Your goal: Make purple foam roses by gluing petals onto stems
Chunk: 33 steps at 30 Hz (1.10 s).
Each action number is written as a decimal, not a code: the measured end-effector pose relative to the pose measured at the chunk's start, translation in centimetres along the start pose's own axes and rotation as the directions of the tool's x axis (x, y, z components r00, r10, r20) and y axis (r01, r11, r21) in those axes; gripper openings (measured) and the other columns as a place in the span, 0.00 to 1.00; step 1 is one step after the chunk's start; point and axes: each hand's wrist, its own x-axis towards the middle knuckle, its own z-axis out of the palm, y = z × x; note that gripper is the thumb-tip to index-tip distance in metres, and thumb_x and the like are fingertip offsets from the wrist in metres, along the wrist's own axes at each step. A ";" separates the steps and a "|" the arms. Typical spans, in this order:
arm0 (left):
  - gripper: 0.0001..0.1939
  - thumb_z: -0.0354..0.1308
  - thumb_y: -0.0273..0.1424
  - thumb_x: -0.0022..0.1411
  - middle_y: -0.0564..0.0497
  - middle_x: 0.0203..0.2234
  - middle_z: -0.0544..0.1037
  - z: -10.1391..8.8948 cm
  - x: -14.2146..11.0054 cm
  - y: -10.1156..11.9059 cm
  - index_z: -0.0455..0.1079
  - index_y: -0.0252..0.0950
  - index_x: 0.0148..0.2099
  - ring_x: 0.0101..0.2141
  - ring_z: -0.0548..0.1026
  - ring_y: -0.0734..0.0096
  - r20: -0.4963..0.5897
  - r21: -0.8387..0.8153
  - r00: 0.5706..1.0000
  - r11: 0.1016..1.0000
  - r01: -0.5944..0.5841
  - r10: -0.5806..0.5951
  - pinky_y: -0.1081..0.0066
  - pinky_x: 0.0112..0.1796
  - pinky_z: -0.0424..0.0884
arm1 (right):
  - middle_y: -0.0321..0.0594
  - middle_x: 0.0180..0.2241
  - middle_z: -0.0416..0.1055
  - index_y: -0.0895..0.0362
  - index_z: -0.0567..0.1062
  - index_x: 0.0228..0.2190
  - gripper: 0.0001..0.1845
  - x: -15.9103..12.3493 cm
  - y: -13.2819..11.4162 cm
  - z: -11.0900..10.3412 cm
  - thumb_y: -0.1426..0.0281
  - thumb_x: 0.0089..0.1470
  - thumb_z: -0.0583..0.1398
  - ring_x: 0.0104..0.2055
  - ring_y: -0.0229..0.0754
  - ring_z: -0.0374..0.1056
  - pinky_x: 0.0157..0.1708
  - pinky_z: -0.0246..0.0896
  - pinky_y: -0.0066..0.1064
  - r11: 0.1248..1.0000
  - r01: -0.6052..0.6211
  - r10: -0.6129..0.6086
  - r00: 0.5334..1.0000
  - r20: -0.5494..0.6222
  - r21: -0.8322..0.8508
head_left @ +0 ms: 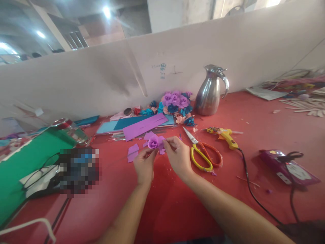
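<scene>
A purple paper flower (153, 142) with a rolled centre is held up between both hands over the red table. My left hand (144, 164) pinches it from below and the left. At its right side my right hand (177, 154) closes finger and thumb on a purple petal. Cut purple paper pieces (132, 153) lie just left of the hands, with more behind the flower. Scissors (200, 152) with one yellow and one orange handle rest right of my right hand. Farther right lies a yellow glue gun (227, 136) with a black cord.
Behind the hands are purple and blue paper strips (144, 126) and a heap of finished paper flowers (176, 101). A steel jug (208, 91) stands by the wall. A purple power strip (288, 167) is at right; a glass jar (73, 130) and green sheet (35, 162) at left.
</scene>
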 end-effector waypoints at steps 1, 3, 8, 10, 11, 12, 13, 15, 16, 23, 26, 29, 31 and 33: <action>0.06 0.68 0.32 0.42 0.54 0.20 0.77 0.0 0.0 0.0 0.78 0.35 0.26 0.24 0.71 0.72 0.001 0.004 1.000 1.000 -0.003 0.003 0.72 0.30 0.69 | 0.39 0.28 0.77 0.54 0.71 0.29 0.09 0.0 0.0 0.0 0.63 0.54 0.57 0.31 0.43 0.74 0.33 0.67 0.31 1.000 -0.002 0.002 1.000 -0.002 0.007; 0.07 0.68 0.32 0.42 0.53 0.20 0.77 0.0 0.0 0.0 0.78 0.35 0.26 0.24 0.72 0.72 0.001 0.000 1.000 1.000 -0.009 0.009 0.71 0.30 0.69 | 0.40 0.28 0.78 0.54 0.71 0.29 0.08 -0.1 -0.1 0.1 0.63 0.54 0.58 0.31 0.43 0.74 0.33 0.67 0.31 1.000 -0.007 0.007 1.000 -0.004 0.021; 0.06 0.67 0.32 0.43 0.53 0.21 0.78 0.0 0.0 -0.1 0.78 0.35 0.27 0.26 0.73 0.70 0.010 0.028 1.000 1.000 -0.009 0.009 0.70 0.31 0.70 | 0.39 0.29 0.78 0.54 0.72 0.29 0.08 -0.1 -0.1 0.3 0.64 0.53 0.58 0.32 0.43 0.75 0.33 0.68 0.32 0.998 -0.029 0.030 1.000 -0.001 0.048; 0.06 0.67 0.32 0.44 0.52 0.21 0.78 0.0 0.0 -0.2 0.78 0.35 0.27 0.26 0.74 0.70 0.004 0.038 1.000 0.999 -0.012 0.012 0.70 0.31 0.70 | 0.39 0.28 0.78 0.55 0.72 0.29 0.08 -0.2 -0.2 0.4 0.64 0.53 0.58 0.32 0.44 0.75 0.33 0.68 0.32 0.997 -0.048 0.048 0.999 0.001 0.054; 0.06 0.67 0.32 0.44 0.52 0.21 0.78 0.0 0.0 -0.2 0.78 0.35 0.27 0.26 0.74 0.70 -0.001 0.038 1.000 0.999 -0.013 0.013 0.70 0.31 0.70 | 0.40 0.28 0.78 0.55 0.72 0.29 0.08 -0.2 -0.1 0.4 0.63 0.53 0.58 0.32 0.44 0.75 0.33 0.68 0.32 0.996 -0.059 0.059 0.998 0.001 0.059; 0.06 0.67 0.32 0.44 0.52 0.22 0.79 0.0 0.0 -0.2 0.78 0.35 0.27 0.26 0.74 0.70 -0.006 0.036 1.000 0.999 -0.012 0.012 0.70 0.31 0.70 | 0.40 0.28 0.78 0.55 0.72 0.29 0.08 -0.2 -0.1 0.4 0.63 0.53 0.59 0.32 0.44 0.75 0.32 0.68 0.32 0.995 -0.071 0.071 0.997 0.001 0.066; 0.06 0.67 0.32 0.43 0.52 0.22 0.79 0.1 0.0 -0.2 0.78 0.35 0.27 0.26 0.74 0.70 -0.011 0.033 1.000 0.999 -0.009 0.009 0.70 0.31 0.70 | 0.40 0.28 0.78 0.55 0.72 0.29 0.09 -0.2 -0.1 0.4 0.62 0.52 0.59 0.32 0.44 0.75 0.32 0.68 0.32 0.994 -0.081 0.081 0.997 0.003 0.075; 0.06 0.67 0.32 0.44 0.52 0.22 0.79 0.1 -0.1 -0.2 0.78 0.35 0.27 0.26 0.74 0.70 -0.016 0.026 1.000 1.000 0.000 0.001 0.70 0.32 0.71 | 0.40 0.28 0.78 0.55 0.72 0.29 0.10 -0.1 0.1 0.4 0.61 0.52 0.59 0.31 0.44 0.75 0.31 0.68 0.32 0.991 -0.095 0.095 0.995 0.006 0.094; 0.06 0.66 0.32 0.44 0.52 0.22 0.79 0.1 -0.1 -0.1 0.78 0.35 0.27 0.26 0.74 0.70 -0.016 0.022 1.000 1.000 0.004 -0.003 0.70 0.32 0.71 | 0.40 0.27 0.77 0.55 0.72 0.29 0.11 -0.1 0.1 0.4 0.60 0.52 0.59 0.31 0.44 0.75 0.31 0.69 0.32 0.989 -0.100 0.100 0.995 0.007 0.106; 0.05 0.66 0.31 0.43 0.52 0.21 0.78 0.2 -0.2 0.0 0.77 0.35 0.26 0.26 0.73 0.69 -0.042 0.017 0.999 1.000 0.012 -0.011 0.70 0.31 0.70 | 0.41 0.28 0.77 0.56 0.72 0.29 0.13 -0.3 0.2 0.6 0.59 0.53 0.60 0.33 0.45 0.75 0.34 0.70 0.34 0.983 -0.108 0.108 0.994 0.009 0.146; 0.05 0.66 0.31 0.43 0.52 0.21 0.77 0.2 -0.3 0.0 0.77 0.35 0.26 0.26 0.73 0.70 -0.055 0.026 0.998 1.000 0.007 -0.006 0.70 0.30 0.70 | 0.41 0.28 0.76 0.56 0.72 0.29 0.13 -0.4 0.1 0.6 0.59 0.54 0.59 0.32 0.44 0.74 0.34 0.69 0.34 0.985 -0.094 0.094 0.996 0.010 0.143; 0.05 0.65 0.31 0.43 0.52 0.21 0.77 0.3 -0.3 0.0 0.77 0.35 0.26 0.26 0.73 0.70 -0.062 0.036 0.998 0.999 -0.008 0.010 0.70 0.30 0.70 | 0.40 0.27 0.76 0.56 0.71 0.29 0.13 -0.4 0.1 0.6 0.59 0.54 0.59 0.31 0.43 0.73 0.33 0.69 0.33 0.985 -0.081 0.080 0.997 0.012 0.152; 0.05 0.65 0.31 0.44 0.52 0.21 0.77 0.3 -0.3 -0.1 0.77 0.35 0.26 0.26 0.73 0.70 -0.069 0.044 0.997 0.999 -0.029 0.032 0.70 0.30 0.70 | 0.40 0.27 0.75 0.56 0.71 0.29 0.13 -0.5 0.2 0.7 0.58 0.55 0.59 0.31 0.43 0.73 0.34 0.68 0.34 0.986 -0.068 0.068 0.998 0.005 0.152; 0.05 0.65 0.31 0.43 0.53 0.21 0.77 0.2 -0.2 -0.3 0.77 0.35 0.26 0.26 0.74 0.69 -0.082 0.054 0.995 0.998 -0.046 0.050 0.70 0.30 0.70 | 0.40 0.28 0.75 0.56 0.71 0.29 0.13 -0.5 0.2 0.7 0.58 0.55 0.58 0.31 0.43 0.72 0.34 0.68 0.34 0.987 -0.061 0.062 0.998 -0.002 0.151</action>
